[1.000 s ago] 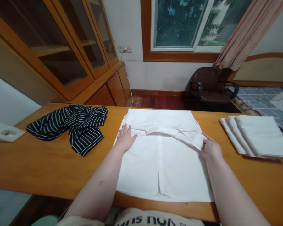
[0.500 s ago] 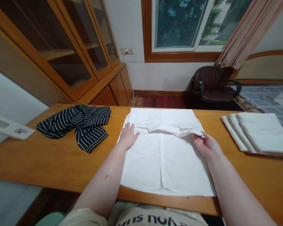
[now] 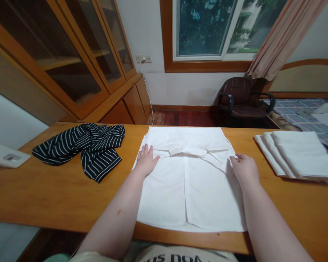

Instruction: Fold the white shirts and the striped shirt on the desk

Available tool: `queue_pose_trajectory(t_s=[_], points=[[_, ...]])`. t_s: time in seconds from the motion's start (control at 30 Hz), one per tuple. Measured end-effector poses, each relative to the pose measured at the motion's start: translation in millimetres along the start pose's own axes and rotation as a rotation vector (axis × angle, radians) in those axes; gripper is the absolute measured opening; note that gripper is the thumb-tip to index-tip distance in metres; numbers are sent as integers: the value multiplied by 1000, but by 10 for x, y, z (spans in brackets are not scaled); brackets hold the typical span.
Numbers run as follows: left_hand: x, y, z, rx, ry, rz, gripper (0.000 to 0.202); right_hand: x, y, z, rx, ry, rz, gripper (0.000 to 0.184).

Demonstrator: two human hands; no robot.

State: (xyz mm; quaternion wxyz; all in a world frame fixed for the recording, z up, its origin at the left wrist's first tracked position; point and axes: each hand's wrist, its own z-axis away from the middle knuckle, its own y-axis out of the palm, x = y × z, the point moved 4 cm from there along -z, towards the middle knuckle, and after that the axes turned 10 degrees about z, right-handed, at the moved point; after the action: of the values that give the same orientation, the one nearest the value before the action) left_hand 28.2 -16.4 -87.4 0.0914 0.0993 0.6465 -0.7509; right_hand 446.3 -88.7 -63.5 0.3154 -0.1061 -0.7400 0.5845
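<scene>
A white coat [image 3: 164,189] lies on the table in front of me, its sides folded in, with a belt-like strip [image 3: 188,151] across it and a slit down the lower middle. My left hand [image 3: 147,160] rests flat on the coat's left part, fingers stretched and holding nothing. At the right edge, my right hand [image 3: 245,168] pinches the cloth between thumb and fingers. Some creases run from the strip towards that hand.
A black-and-white striped garment [image 3: 98,140] lies crumpled on the wooden table [image 3: 57,196] to the left. Folded white cloths [image 3: 303,153] are stacked at the right. A white plastic piece [image 3: 9,156] juts in at the far left. Beyond stand a cabinet [image 3: 95,98] and an armchair [image 3: 236,96].
My right hand has turned over from palm-up to knuckles-up and shifted slightly outward at the coat's edge. The raised cloth there now lies flatter. My left hand stays flat on the coat.
</scene>
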Motion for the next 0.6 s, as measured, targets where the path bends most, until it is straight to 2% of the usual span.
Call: queue_pose_trajectory(t_s=[0.07,0.17,0.37,0.5,0.6], points=[[-1,2,-4,-1,-3,-4,72,18,47,14,35,-12,45,52],[-4,6,-6,5,-5,-6,72,17,109,-18,15,-47,92,55],[-10,9,-6,3,-9,-9,72,44,241,-114,52,-178,6,55],[-17,7,-3,3,-5,-2,73,81,203,-102,32,-224,-73,56],[-21,0,6,1,12,7,73,89,137,-81,3,-205,-134,50]])
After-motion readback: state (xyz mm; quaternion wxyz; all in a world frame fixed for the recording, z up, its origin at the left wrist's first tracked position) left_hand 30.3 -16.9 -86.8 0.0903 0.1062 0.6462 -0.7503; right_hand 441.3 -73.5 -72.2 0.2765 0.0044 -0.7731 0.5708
